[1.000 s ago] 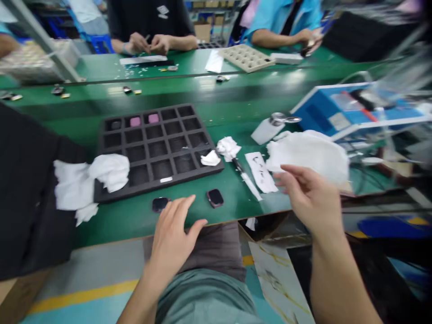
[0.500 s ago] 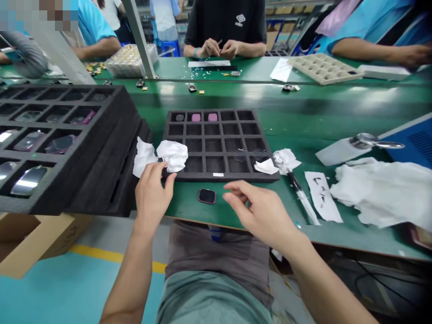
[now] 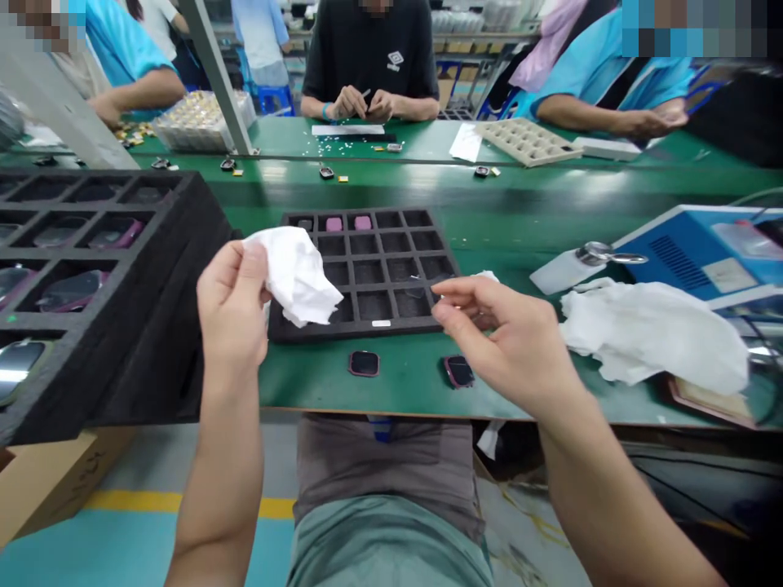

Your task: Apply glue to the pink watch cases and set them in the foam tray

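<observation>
My left hand (image 3: 236, 285) is closed on a crumpled white wipe (image 3: 299, 273), pinched between thumb and fingers, raised over the left part of the black foam tray (image 3: 382, 328). My right hand (image 3: 505, 334) hovers by the tray's front right corner, its fingers half bent and apart with nothing visible between them. A watch with a dark screen and purplish frame (image 3: 364, 364) lies on the bench in front of the tray. Another such watch (image 3: 458, 372) sits just below my right hand. Two pink pieces (image 3: 362, 222) rest in the tray's back row.
Stacked foam trays (image 3: 177, 302) with watches stand at the left. To the right are a white pump bottle (image 3: 558, 271), a large white cloth (image 3: 654, 326) and a blue device (image 3: 685, 253). A co-worker's hands (image 3: 364, 103) work across the bench, near a beige tray (image 3: 529, 143).
My left hand has taken hold of the wipe and lifted it. A second watch now shows near my right hand. The view has shifted to the right.
</observation>
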A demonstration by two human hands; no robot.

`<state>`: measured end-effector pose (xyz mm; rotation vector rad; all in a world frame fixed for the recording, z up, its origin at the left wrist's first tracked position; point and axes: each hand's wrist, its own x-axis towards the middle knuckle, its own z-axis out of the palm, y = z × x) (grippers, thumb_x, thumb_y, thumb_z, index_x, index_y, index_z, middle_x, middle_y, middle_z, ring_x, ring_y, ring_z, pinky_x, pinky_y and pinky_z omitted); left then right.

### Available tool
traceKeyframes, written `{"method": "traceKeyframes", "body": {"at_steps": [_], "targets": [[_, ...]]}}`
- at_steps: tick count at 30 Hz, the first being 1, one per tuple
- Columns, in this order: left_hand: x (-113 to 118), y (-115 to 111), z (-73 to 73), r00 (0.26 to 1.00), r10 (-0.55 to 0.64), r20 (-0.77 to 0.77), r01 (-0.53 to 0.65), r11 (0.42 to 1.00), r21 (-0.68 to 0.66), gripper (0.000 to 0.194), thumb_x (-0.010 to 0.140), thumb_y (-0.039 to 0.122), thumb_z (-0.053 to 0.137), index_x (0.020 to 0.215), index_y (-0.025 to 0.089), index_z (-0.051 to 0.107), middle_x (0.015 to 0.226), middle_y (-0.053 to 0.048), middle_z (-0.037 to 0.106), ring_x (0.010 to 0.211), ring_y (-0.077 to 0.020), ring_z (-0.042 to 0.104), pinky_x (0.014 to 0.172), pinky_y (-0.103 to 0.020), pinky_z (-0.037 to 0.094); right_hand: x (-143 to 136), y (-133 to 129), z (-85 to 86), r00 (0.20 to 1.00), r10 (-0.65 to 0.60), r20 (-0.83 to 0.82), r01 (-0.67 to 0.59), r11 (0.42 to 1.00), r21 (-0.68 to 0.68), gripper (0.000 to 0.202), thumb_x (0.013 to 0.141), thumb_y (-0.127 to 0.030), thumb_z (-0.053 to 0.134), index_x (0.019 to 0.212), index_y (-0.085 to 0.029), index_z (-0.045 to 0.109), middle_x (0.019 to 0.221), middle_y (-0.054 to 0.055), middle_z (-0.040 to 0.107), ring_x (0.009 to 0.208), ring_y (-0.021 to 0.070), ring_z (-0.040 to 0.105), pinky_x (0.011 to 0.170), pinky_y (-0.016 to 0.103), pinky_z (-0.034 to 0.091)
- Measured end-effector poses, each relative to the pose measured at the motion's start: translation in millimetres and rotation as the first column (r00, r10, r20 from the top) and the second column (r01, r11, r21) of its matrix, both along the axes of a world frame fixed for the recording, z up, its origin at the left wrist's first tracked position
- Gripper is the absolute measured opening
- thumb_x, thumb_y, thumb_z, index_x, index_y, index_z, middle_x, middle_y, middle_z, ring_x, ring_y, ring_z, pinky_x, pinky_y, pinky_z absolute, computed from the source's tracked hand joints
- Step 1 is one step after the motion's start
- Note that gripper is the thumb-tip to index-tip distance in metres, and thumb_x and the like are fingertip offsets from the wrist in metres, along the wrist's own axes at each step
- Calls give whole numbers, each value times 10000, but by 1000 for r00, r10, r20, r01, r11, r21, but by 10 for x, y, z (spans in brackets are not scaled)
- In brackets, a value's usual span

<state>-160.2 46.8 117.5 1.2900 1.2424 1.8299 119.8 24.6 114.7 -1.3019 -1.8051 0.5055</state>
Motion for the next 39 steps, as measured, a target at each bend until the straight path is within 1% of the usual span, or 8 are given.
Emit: {"method": "traceKeyframes", "body": {"at_steps": [5, 9, 12, 14, 20, 24, 33, 39], "targets": [[323, -119, 414, 968, -211, 137, 205, 977, 54, 278, 886, 445, 795, 907, 174, 737, 759, 2, 718, 826, -188, 726, 617, -238, 516, -294, -54, 183, 974, 175, -145, -157, 979, 130, 542, 869, -329, 759, 1376, -239, 590, 1274, 98, 712, 1005, 208, 708, 705, 319, 619], [688, -272, 374, 926, -274, 259, 284, 959, -3, 280, 876, 431, 800, 914, 159, 747, 743, -7, 714, 679, -146, 701, 594, -226, 548, -375, -212, 159, 964, 213, -159, -140, 916, 376, 637, 832, -388, 817, 1390, -226, 555, 1282, 131, 684, 1081, 252, 675, 787, 386, 619], [933, -338, 251, 903, -278, 327, 312, 948, -57, 314, 829, 448, 840, 795, 175, 690, 650, 28, 637, 531, -91, 592, 507, -192, 500, -304, -348, 45, 989, 124, -82, -62, 843, 534, 319, 871, -294, 786, 1153, -203, 671, 1036, 104, 753, 958, 248, 684, 783, 396, 588], [1062, -341, 188, 905, -276, 324, 320, 943, -92, 375, 769, 463, 886, 730, 179, 644, 620, 44, 598, 498, -77, 546, 471, -182, 478, -180, -404, -2, 992, 97, -86, -44, 873, 486, 42, 923, -174, 703, 947, -209, 698, 848, 44, 756, 800, 191, 678, 730, 345, 561], [1276, -241, 147, 932, -297, 210, 334, 927, -169, 517, 669, 548, 927, 634, 179, 568, 565, 47, 547, 473, -75, 484, 424, -184, 427, 452, -418, 108, 962, -131, -240, 165, 978, 130, 87, 916, -193, 657, 847, -206, 709, 798, 10, 755, 694, 153, 677, 622, 280, 506], [1335, -199, 186, 932, -339, 126, 356, 922, -154, 527, 720, 570, 887, 619, 181, 546, 521, 60, 476, 445, -60, 371, 402, -190, 300, 843, -377, 189, 979, -175, -103, 188, 973, 132, 141, 924, -236, 633, 971, -207, 762, 895, 46, 787, 774, 186, 699, 669, 305, 514], [1515, 56, 307, 845, -450, -291, 480, 876, 39, 332, 881, 467, 788, 740, 187, 682, 666, 9, 613, 588, -106, 522, 522, -231, 394, 1310, -385, 426, 947, -273, 171, 217, 933, 287, 171, 953, -182, 567, 902, -228, 724, 881, 55, 756, 821, 205, 692, 733, 343, 508], [1504, -167, 187, 649, -418, -636, 650, 739, 178, 139, 948, 279, 732, 830, 210, 706, 961, -54, 769, 1027, -219, 710, 925, -375, 542, 1425, -875, 362, 922, -241, 302, 147, 942, 302, 187, 1006, -190, 511, 920, -256, 664, 895, 60, 711, 833, 221, 682, 722, 360, 520]]}}
